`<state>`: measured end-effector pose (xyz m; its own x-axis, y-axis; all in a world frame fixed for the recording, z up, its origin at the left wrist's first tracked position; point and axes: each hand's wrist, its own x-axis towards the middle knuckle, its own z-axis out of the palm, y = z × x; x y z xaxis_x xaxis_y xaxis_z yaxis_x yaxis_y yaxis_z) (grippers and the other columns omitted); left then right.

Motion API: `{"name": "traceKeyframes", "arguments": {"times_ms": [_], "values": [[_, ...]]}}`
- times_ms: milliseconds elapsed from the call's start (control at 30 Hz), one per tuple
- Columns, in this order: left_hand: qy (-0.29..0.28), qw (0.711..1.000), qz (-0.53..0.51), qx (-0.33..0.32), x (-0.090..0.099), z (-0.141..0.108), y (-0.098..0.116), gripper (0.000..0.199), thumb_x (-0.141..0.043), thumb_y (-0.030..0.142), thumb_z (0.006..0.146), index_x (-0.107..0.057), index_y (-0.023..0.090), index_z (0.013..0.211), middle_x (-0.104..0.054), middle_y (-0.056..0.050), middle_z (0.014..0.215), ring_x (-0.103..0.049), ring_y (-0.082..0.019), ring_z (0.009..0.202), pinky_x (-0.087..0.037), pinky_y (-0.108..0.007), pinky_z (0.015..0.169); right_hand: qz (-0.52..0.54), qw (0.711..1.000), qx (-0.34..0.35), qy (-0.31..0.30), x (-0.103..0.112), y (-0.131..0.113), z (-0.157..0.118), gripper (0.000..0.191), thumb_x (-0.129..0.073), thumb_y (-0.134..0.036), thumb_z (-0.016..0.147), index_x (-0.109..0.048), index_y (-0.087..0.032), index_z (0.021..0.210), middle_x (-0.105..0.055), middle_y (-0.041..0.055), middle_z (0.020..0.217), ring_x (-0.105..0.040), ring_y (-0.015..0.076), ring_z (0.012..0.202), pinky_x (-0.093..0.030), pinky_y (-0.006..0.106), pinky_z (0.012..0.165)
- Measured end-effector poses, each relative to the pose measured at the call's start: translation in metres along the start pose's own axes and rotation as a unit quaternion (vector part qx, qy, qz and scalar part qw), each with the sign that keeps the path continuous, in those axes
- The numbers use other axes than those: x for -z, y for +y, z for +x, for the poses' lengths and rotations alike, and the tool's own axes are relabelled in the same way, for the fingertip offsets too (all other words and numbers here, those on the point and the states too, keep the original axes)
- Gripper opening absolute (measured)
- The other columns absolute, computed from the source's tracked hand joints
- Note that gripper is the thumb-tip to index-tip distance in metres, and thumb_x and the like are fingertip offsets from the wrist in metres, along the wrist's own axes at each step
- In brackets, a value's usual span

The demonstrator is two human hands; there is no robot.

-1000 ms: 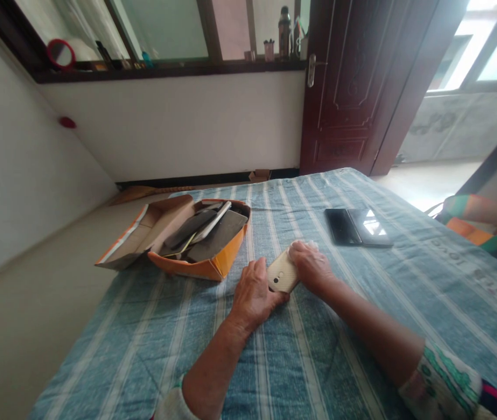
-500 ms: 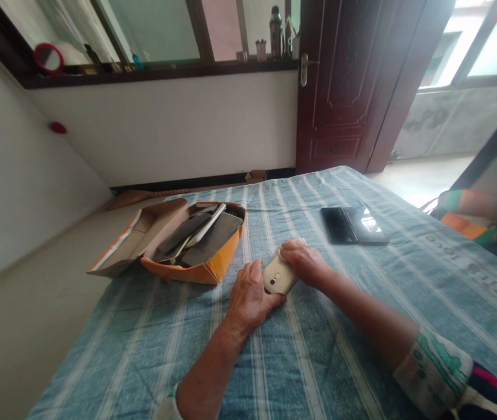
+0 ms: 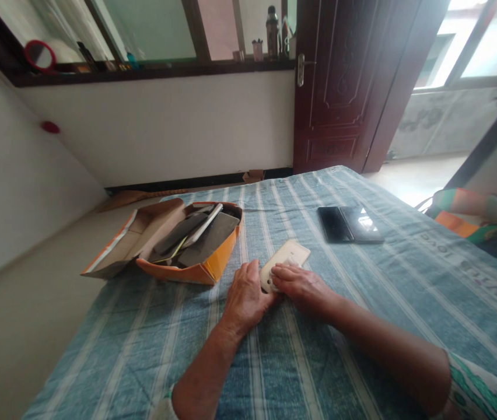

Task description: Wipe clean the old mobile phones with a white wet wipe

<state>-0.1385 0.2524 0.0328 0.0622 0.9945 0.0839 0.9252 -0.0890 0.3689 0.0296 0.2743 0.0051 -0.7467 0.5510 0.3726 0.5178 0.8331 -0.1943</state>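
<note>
A cream-coloured smartphone (image 3: 297,251) lies back side up on the striped bedspread, its textured back and camera end showing. My left hand (image 3: 247,300) grips the near camera end, thumb on one side and fingers on the other. Pressed on the phone's back near the camera is my right hand (image 3: 303,286), its fingers together over a crumpled white tissue (image 3: 291,263). Most of the tissue is hidden under the fingers. To the left stands an open orange cardboard box (image 3: 226,256) holding several dark phones or flat devices and one with a white edge (image 3: 205,226).
Two dark phones (image 3: 333,224) (image 3: 362,224) lie side by side on the bedspread (image 3: 152,350) to the right. A wooden door (image 3: 340,87) and a window ledge (image 3: 165,73) with bottles are behind the bed. Colourful bags (image 3: 471,213) sit at the far right.
My right hand has slid from the far end of the phone toward the camera end, with the tissue under its fingers. My left hand keeps its grip.
</note>
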Motion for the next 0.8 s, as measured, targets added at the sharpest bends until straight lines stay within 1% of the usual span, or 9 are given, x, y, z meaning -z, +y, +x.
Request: {"name": "traceKeyframes", "arguments": {"times_ms": [133, 200, 233, 300, 433, 500, 600, 733, 800], "values": [[-0.001, 1.000, 0.001, 0.004, 0.002, -0.001, 0.001, 0.056, -0.075, 0.035, 0.060, -0.051, 0.014, 0.105, -0.059, -0.012, 0.106, -0.055, -0.029, 0.106, -0.045, -0.036, 0.088, -0.027, 0.995, -0.098, 0.005, 0.003, 0.022, -0.006, 0.031, -0.039, -0.006, 0.090, -0.064, -0.013, 0.107, -0.062, 0.0119, 0.118, -0.055, 0.0240, 0.113, -0.043, 0.037, 0.099], [0.000, 1.000, 0.002, 0.006, 0.003, -0.002, 0.001, 0.055, -0.076, 0.035, 0.059, -0.051, 0.015, 0.104, -0.058, -0.011, 0.105, -0.055, -0.029, 0.106, -0.045, -0.036, 0.088, -0.032, 0.990, -0.138, 0.009, 0.004, 0.027, -0.007, 0.034, -0.037, -0.002, 0.088, -0.064, -0.013, 0.105, -0.062, 0.0113, 0.118, -0.056, 0.0239, 0.112, -0.044, 0.038, 0.098], [0.001, 1.000, 0.002, 0.005, 0.003, -0.002, 0.001, 0.055, -0.076, 0.035, 0.059, -0.051, 0.015, 0.104, -0.058, -0.011, 0.105, -0.055, -0.029, 0.106, -0.044, -0.036, 0.087, -0.032, 0.989, -0.143, 0.012, 0.003, 0.026, -0.008, 0.034, -0.037, -0.001, 0.088, -0.064, -0.013, 0.105, -0.062, 0.0113, 0.118, -0.055, 0.0241, 0.113, -0.044, 0.039, 0.098], [0.000, 1.000, 0.004, 0.005, 0.003, -0.002, 0.001, 0.056, -0.076, 0.035, 0.059, -0.051, 0.015, 0.104, -0.058, -0.011, 0.105, -0.055, -0.029, 0.105, -0.044, -0.035, 0.087, -0.027, 0.992, -0.121, 0.017, 0.003, 0.018, -0.010, 0.032, -0.039, -0.003, 0.088, -0.064, -0.013, 0.105, -0.062, 0.0119, 0.119, -0.054, 0.0247, 0.116, -0.043, 0.038, 0.099], [-0.003, 1.000, 0.012, 0.002, 0.003, -0.001, 0.003, 0.054, -0.073, 0.035, 0.064, -0.051, 0.013, 0.108, -0.059, -0.011, 0.104, -0.056, -0.027, 0.102, -0.044, -0.035, 0.088, -0.014, 1.000, -0.015, 0.018, 0.002, -0.003, -0.016, 0.026, -0.043, -0.012, 0.093, -0.062, -0.011, 0.111, -0.062, 0.0135, 0.118, -0.052, 0.0247, 0.119, -0.040, 0.038, 0.104], [-0.001, 1.000, 0.014, 0.000, 0.003, 0.000, 0.003, 0.053, -0.071, 0.035, 0.065, -0.051, 0.013, 0.109, -0.059, -0.011, 0.103, -0.056, -0.027, 0.100, -0.044, -0.035, 0.087, -0.021, 1.000, 0.003, 0.013, 0.003, -0.006, -0.017, 0.027, -0.042, -0.013, 0.093, -0.061, -0.011, 0.113, -0.062, 0.0129, 0.119, -0.052, 0.0244, 0.119, -0.038, 0.038, 0.106], [0.003, 1.000, 0.011, -0.001, 0.002, -0.001, 0.002, 0.052, -0.073, 0.035, 0.062, -0.052, 0.016, 0.105, -0.059, -0.009, 0.102, -0.056, -0.026, 0.099, -0.044, -0.035, 0.086, -0.036, 0.999, -0.035, -0.001, 0.007, 0.004, -0.011, 0.027, -0.041, -0.010, 0.093, -0.062, -0.013, 0.110, -0.061, 0.0120, 0.119, -0.053, 0.0242, 0.118, -0.040, 0.037, 0.104], [0.002, 1.000, 0.010, 0.001, 0.002, -0.001, 0.001, 0.051, -0.074, 0.035, 0.060, -0.052, 0.018, 0.103, -0.058, -0.008, 0.102, -0.056, -0.026, 0.100, -0.045, -0.035, 0.085, -0.046, 0.991, -0.122, -0.028, 0.011, 0.013, 0.005, 0.024, -0.043, -0.006, 0.090, -0.064, -0.012, 0.099, -0.063, 0.0116, 0.107, -0.057, 0.0236, 0.106, -0.047, 0.034, 0.092], [-0.002, 1.000, 0.010, 0.000, 0.002, -0.001, -0.001, 0.052, -0.074, 0.036, 0.061, -0.052, 0.018, 0.105, -0.059, -0.007, 0.102, -0.057, -0.026, 0.099, -0.045, -0.035, 0.085, -0.036, 0.994, -0.101, -0.037, 0.009, 0.009, 0.012, 0.020, -0.045, -0.008, 0.090, -0.065, -0.013, 0.093, -0.064, 0.0098, 0.099, -0.058, 0.0218, 0.098, -0.047, 0.032, 0.087]]}}
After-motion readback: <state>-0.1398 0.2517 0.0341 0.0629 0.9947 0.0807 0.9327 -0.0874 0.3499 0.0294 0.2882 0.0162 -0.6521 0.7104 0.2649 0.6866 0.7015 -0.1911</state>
